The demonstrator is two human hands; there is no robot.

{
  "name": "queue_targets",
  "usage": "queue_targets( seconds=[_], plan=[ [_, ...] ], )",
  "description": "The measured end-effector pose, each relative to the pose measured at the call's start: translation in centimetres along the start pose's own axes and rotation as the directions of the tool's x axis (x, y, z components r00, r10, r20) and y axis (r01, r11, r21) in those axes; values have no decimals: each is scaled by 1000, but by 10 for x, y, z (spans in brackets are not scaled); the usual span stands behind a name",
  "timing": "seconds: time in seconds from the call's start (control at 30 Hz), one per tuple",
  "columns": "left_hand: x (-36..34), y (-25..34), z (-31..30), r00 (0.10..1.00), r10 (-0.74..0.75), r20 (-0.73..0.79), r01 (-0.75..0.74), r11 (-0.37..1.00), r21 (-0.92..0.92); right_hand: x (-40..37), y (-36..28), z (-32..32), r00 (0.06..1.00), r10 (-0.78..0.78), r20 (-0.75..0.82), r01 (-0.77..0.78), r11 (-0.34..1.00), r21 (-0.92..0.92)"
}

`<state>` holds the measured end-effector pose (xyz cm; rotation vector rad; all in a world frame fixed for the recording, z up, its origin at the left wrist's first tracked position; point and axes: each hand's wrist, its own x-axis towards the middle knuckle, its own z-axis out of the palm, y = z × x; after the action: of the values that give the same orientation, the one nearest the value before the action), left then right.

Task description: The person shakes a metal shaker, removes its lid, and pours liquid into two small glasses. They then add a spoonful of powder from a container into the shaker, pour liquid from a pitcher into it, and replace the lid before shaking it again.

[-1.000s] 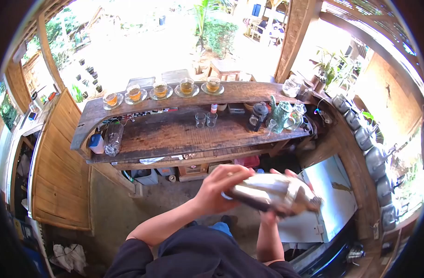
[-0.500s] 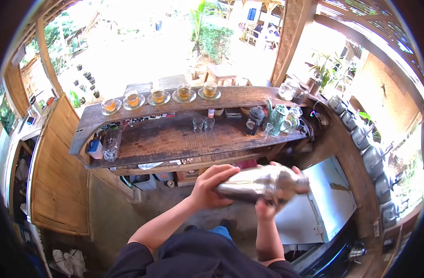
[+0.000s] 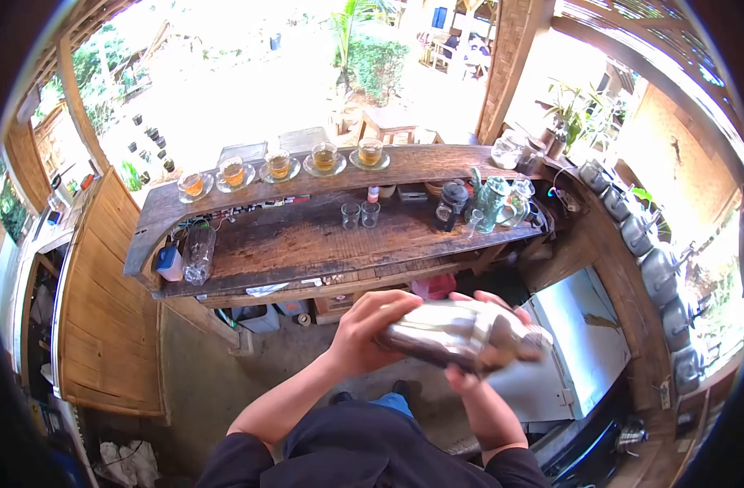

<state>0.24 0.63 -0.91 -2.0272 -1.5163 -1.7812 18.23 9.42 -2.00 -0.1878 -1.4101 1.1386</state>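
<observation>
A shiny metal shaker (image 3: 449,329), blurred by motion, is held in the air in front of the body, lying nearly level with its narrow end to the right. My left hand (image 3: 368,329) is wrapped round its wide left end. Around the narrower right part, my right hand (image 3: 478,378) grips from below and behind, with some fingers showing above the metal. Beyond the shaker, two empty glasses (image 3: 361,215) stand on the lower wooden counter.
Several cups of amber drink on saucers (image 3: 324,160) line the raised counter (image 3: 429,159). A French press (image 3: 451,205) and a green pitcher (image 3: 490,203) stand at the counter's right. Several metal kettles (image 3: 661,272) line the right ledge. A pale chest lid (image 3: 579,342) lies right of my hands.
The shaker and both hands have shifted slightly down and to the right, and the shaker tilts down a little more at its right end. Both hands keep their hold. The view has shifted slightly.
</observation>
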Motion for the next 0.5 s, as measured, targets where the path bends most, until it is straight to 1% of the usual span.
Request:
queue_targets(
  seconds=[0.03, 0.1, 0.13, 0.17, 0.2, 0.23, 0.27, 0.3, 0.33, 0.37, 0.4, 0.43, 0.47, 0.5],
  plan=[
    [9, 7, -1, 994, 103, -42, -105, 994, -34, 5, -19, -7, 998, 6, 66, -13, 995, 98],
    [16, 9, -2, 975, 220, -43, -221, 975, -24, 8, -27, 7, 973, -229, -18, 228, 954, 193],
    [12, 2, 2, 986, 164, -40, -165, 986, -21, 9, -26, 0, 992, -92, 86, 81, 989, 128],
    [3, -10, 8, 993, 113, -36, -113, 993, -20, 10, 2, 18, 939, -340, -54, 344, 929, 134],
    [-13, -23, 14, 999, -41, -9, 41, 996, -84, 4, 27, 5, 966, -255, 45, 256, 966, -42],
    [-30, -37, 24, 999, -41, -6, 40, 995, -87, -3, 46, -6, 982, -143, 122, 168, 960, -225],
    [-48, -50, 34, 963, -268, 29, 268, 941, -207, -8, 54, -7, 991, 129, 38, -117, 969, -220],
    [-54, -54, 38, 877, -473, 88, 475, 823, -312, -10, 59, -5, 920, 390, -39, -391, 901, -189],
    [-60, -59, 39, 849, -505, 158, 528, 822, -212, -8, 59, -2, 854, 511, -101, -517, 854, -52],
    [-62, -63, 41, 851, -499, 163, 524, 825, -212, -9, 56, -6, 856, 506, -106, -513, 857, -51],
    [-50, -51, 38, 892, -434, 126, 451, 876, -171, -10, 52, -17, 953, 301, -37, -302, 932, -202],
    [-38, -39, 33, 925, -369, 91, 378, 917, -127, -8, 46, -26, 993, 95, 64, -69, 942, -329],
    [-24, -31, 26, 984, -170, 42, 174, 981, -87, 9, 32, -24, 976, -64, 210, 103, 978, -181],
    [-11, -25, 21, 984, -174, 44, 177, 980, -88, 15, 33, -18, 947, -274, 166, 282, 959, -25]
  ],
)
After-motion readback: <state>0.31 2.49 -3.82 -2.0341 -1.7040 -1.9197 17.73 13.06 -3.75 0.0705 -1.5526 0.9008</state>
